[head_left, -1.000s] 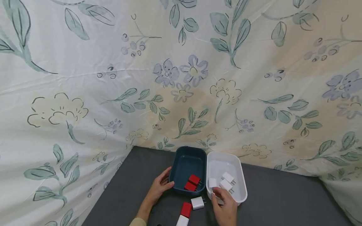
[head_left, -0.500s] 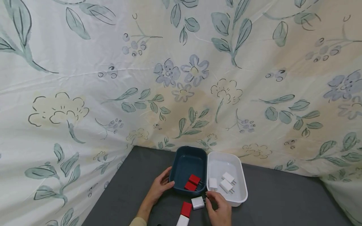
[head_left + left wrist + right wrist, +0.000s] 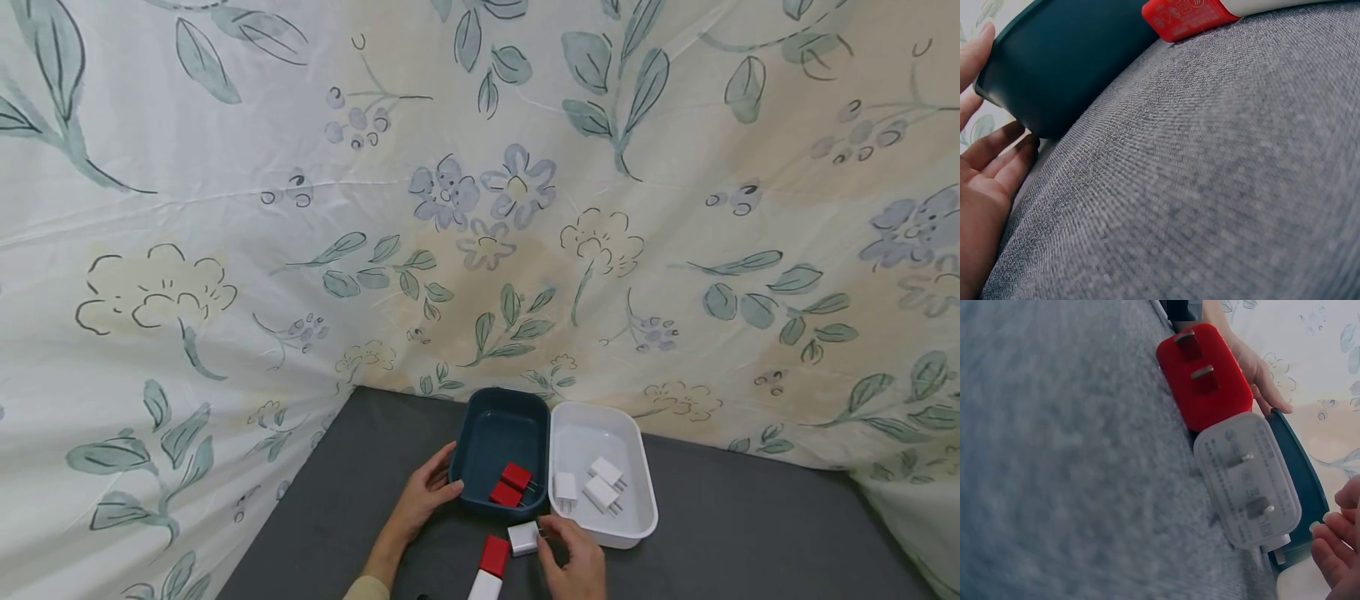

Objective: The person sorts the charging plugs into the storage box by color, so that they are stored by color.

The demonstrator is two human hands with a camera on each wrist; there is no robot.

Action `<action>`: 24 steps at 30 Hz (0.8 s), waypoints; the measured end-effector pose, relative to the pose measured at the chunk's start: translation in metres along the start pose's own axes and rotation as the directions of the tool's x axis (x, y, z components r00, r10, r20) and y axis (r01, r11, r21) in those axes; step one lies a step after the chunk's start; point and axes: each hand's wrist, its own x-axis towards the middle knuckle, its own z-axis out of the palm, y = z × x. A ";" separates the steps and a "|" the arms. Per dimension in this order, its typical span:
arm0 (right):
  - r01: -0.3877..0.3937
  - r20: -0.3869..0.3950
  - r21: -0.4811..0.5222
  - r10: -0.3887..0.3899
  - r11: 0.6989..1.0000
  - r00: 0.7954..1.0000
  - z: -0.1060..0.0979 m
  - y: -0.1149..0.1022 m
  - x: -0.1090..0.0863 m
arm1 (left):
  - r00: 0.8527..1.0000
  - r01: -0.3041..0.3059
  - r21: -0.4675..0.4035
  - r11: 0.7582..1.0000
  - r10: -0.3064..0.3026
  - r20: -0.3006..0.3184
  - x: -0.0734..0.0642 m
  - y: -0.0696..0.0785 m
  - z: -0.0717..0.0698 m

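In the head view, my left hand point(image 3: 422, 500) rests against the left side of a dark teal bin point(image 3: 467, 446), thumb at its rim. In the left wrist view, its fairly straight fingers point(image 3: 1013, 165) touch the bin's lower edge. My right hand point(image 3: 576, 560) is beside the pronged end of a white plug charger point(image 3: 522, 538) on the table. In the right wrist view, a gap shows between its fingertips point(image 3: 1329, 534) and the nearer white charger. A red charger point(image 3: 494, 556) lies left of the white one, with another white charger point(image 3: 485, 586) below it.
Two red chargers point(image 3: 515, 477) lie inside the teal bin. A white bin point(image 3: 642, 467) stands against its right side and holds three white chargers point(image 3: 602, 493). The dark grey table point(image 3: 720, 517) meets a floral cloth point(image 3: 480, 250) at the back and left.
My right hand has moved left and down from the white bin's front edge to the white charger on the table. My left hand has stayed at the teal bin.
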 end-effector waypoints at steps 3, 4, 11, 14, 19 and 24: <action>0.006 0.004 0.004 -0.006 1.000 1.000 0.002 0.004 -0.001 | 1.000 0.002 -0.006 1.000 -0.001 0.004 0.000 0.001 0.000; 0.009 0.004 0.008 -0.009 1.000 1.000 0.002 0.005 -0.001 | 1.000 0.003 -0.008 1.000 -0.003 0.004 0.000 0.001 0.000; 0.018 0.024 0.008 -0.018 1.000 1.000 0.005 0.010 -0.002 | 1.000 0.010 0.004 1.000 -0.010 -0.002 -0.001 0.001 0.001; 0.024 0.029 0.004 -0.024 1.000 0.999 0.006 0.012 -0.002 | 1.000 0.009 0.006 1.000 -0.009 -0.002 -0.001 0.001 0.001; 0.066 0.024 -0.021 -0.066 0.998 0.998 0.009 0.015 -0.003 | 1.000 0.011 -0.001 1.000 -0.011 0.000 -0.001 0.000 0.000; 0.122 0.032 -0.058 -0.121 0.991 0.992 0.009 0.017 -0.005 | 1.000 0.007 0.000 1.000 -0.007 -0.003 0.000 -0.001 0.000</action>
